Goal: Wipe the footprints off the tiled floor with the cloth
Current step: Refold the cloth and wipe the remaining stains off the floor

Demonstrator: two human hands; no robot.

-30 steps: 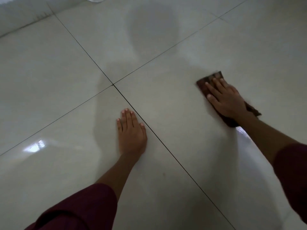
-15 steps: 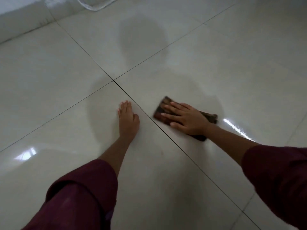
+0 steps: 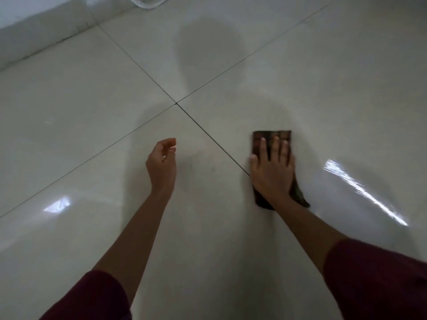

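A dark brown folded cloth (image 3: 280,136) lies flat on the glossy cream tiled floor (image 3: 300,77), just right of a dark grout line. My right hand (image 3: 271,169) presses down on the cloth with straight, spread fingers. My left hand (image 3: 161,165) hovers above the tile to the left of that grout line, fingers loosely curled and holding nothing. A faint dull smudge (image 3: 196,165) shows on the tile between my two hands; I cannot make out a clear footprint shape.
Four large tiles meet at a grout cross (image 3: 176,103) ahead of my hands. A pale wall base (image 3: 34,33) runs along the far left. A curved white object (image 3: 147,2) sits at the top edge. Bright light reflections streak the floor.
My right hand has slid the cloth rightward, away from the grout line, and now points straight ahead. My left hand has lifted off the floor and its fingers have curled.
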